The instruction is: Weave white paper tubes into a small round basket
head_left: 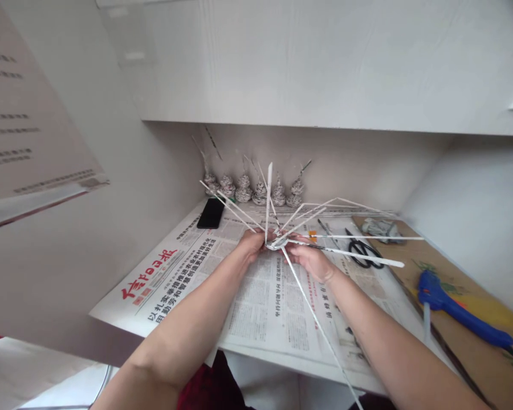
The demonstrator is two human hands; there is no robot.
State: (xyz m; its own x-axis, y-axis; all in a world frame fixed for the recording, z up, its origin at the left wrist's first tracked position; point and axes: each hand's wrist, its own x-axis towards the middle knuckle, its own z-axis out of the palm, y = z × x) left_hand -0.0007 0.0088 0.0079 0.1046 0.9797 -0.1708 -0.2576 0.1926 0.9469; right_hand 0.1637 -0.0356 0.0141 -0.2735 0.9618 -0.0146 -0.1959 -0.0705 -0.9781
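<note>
A small paper-weaving piece (277, 245) made of rolled newspaper sticks is held above the newspaper, its pale sticks fanning out in many directions. My left hand (252, 244) grips its left side, fingers partly hidden behind it. On the right side, my right hand (311, 259) has its fingers closed round the piece near its middle. One long paper stick (310, 304) runs from the centre down toward the front edge of the table. Another thick stick (359, 257) passes above my right hand and points right.
Newspaper sheets (248, 319) cover the table. Several woven gourd shapes (243, 189) line the back wall. A black phone (211, 213) lies left; scissors (361, 253) and a blue glue gun (461, 319) lie right, the latter on a brown board (457, 364). Loose paper sticks (325, 212) lie behind. A cabinet overhangs.
</note>
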